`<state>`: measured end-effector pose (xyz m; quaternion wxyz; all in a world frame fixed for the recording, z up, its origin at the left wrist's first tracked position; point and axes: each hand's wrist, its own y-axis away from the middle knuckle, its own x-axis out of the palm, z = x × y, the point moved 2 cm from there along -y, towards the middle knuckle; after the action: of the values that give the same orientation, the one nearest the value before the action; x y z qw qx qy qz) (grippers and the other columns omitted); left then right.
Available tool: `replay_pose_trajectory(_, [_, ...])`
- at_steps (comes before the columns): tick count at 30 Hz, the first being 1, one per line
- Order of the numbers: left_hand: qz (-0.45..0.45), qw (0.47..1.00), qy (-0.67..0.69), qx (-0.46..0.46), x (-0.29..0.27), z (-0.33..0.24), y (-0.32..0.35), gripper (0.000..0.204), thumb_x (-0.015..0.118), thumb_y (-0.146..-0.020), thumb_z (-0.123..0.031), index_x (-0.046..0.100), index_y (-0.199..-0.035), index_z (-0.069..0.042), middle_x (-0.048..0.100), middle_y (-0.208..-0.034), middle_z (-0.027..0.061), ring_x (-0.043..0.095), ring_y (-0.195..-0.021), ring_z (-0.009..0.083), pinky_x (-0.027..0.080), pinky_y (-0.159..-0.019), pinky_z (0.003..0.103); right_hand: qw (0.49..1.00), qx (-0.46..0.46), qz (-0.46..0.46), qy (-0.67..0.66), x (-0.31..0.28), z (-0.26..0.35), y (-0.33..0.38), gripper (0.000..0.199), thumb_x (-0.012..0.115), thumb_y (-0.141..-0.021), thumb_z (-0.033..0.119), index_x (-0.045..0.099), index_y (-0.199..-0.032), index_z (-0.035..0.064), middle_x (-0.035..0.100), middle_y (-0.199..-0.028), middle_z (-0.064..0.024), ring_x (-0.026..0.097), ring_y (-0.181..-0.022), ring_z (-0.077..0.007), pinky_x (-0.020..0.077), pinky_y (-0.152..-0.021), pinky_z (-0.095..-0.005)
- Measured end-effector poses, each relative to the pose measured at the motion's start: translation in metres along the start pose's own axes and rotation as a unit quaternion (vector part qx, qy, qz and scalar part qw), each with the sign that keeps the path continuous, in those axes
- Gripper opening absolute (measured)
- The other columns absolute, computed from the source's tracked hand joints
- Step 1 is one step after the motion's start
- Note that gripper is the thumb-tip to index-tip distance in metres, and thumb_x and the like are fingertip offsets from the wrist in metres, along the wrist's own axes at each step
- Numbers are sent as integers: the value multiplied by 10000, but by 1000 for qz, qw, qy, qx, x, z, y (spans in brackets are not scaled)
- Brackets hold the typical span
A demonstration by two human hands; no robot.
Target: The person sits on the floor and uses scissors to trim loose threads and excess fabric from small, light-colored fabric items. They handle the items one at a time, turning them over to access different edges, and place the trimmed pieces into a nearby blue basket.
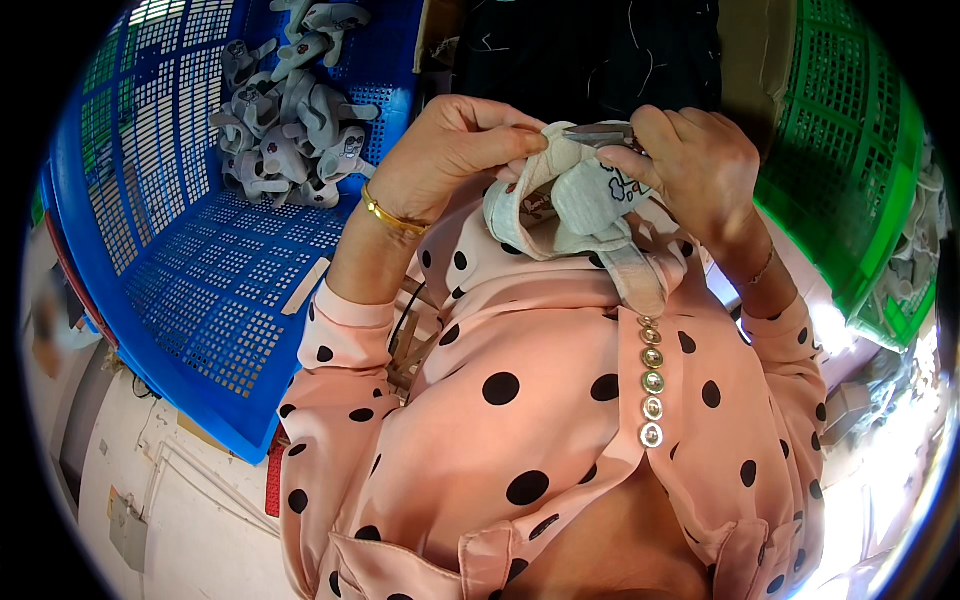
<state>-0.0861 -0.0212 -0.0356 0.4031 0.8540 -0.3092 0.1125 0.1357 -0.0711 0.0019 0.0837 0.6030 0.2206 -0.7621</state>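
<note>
1. I see the left hand [455, 155] pinching the pale fabric piece [580, 205] at its upper rim
2. The right hand [695, 165] curls round small metal snips [598, 133], thumb beside the cloth
3. I judge the piece light, soft, floppy, hardly slippery; I'd grip the thicker rim, clear of the blades
4. It sits before the polka-dot shirt [570, 425], between blue basket [240, 250] and green basket [840, 170]

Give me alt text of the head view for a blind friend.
A person's left hand pinches a pale fabric piece while the right hand holds metal snips at its edge, in front of a pink dotted shirt. A blue basket holding greyish pieces stands left, a green basket right.
</note>
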Motion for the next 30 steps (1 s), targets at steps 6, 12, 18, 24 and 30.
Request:
replay_pose_trajectory(6, [9,1000,3,2,1,-1,1,190,727,-827,-121,736,-980,-10,707,-796,34,627,-677,64,504,-648,196,1000,-15,3,4,2,0,0,374,711,-754,458,498,-662,166,422,-531,17,508,-506,-128,429,-474,-258])
replay_pose_trajectory(12, [-8,1000,0,-7,2,6,-1,185,713,-834,-112,736,-991,-17,706,-803,21,618,-683,52,492,-650,188,960,149,172,-166,18,-4,6,382,680,-828,416,543,-726,75,583,-626,-11,603,-595,-218,465,-526,-334])
replay_pose_trajectory(18, [0,1000,-8,0,1,3,-3,176,702,-840,-112,733,-985,-19,708,-839,17,624,-707,50,496,-670,194,879,229,93,-408,15,7,-10,285,692,-834,342,585,-966,113,665,-739,-78,662,-662,-279,506,-589,-332])
replay_pose_trajectory(24, [-10,1000,-17,16,5,1,1,162,704,-842,-117,732,-972,-23,706,-831,20,632,-738,63,504,-700,213,966,177,97,-163,27,-16,-16,236,678,-792,259,599,-954,107,664,-765,-112,646,-695,-332,502,-580,-398])
replay_pose_trajectory(30, [0,999,39,30,4,7,-1,173,695,-851,-110,721,-1000,-26,705,-845,21,634,-763,66,502,-721,209,845,306,116,-422,20,-15,-2,329,706,-860,318,646,-983,20,601,-704,-110,540,-634,-125,470,-610,-275])
